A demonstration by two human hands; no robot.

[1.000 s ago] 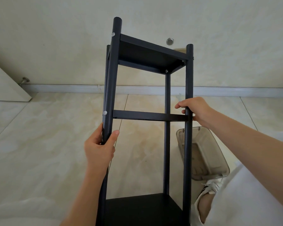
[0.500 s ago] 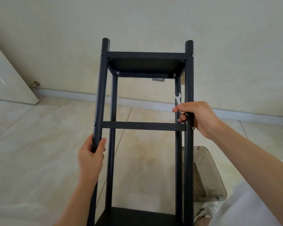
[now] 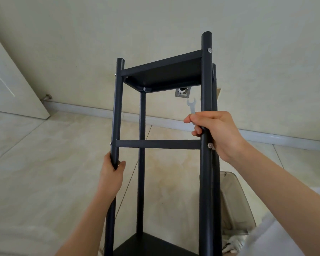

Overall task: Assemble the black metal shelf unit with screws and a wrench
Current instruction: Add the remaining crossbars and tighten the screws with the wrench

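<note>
The black metal shelf unit (image 3: 158, 144) fills the middle of the view, its round posts joined by a crossbar and a shelf panel (image 3: 164, 74) near the far end. Silver screw heads (image 3: 209, 50) show at the joints. My left hand (image 3: 112, 169) grips the left post just below the crossbar. My right hand (image 3: 215, 133) curls round the right post at the crossbar and also holds a small flat silver wrench (image 3: 191, 106), whose open jaw sticks up above my fingers. Another black panel (image 3: 148, 244) sits at the near end.
A translucent grey plastic bin (image 3: 236, 204) stands on the tiled floor behind the right post. A white door (image 3: 9, 80) leans in at the left with a doorstop (image 3: 48, 97) by the skirting. A small metal wall plate (image 3: 182, 92) shows behind the shelf.
The shelf unit has turned in my hands, so its far end now swings right. My left hand has slid up the left post. The wrench in my right hand has come into view.
</note>
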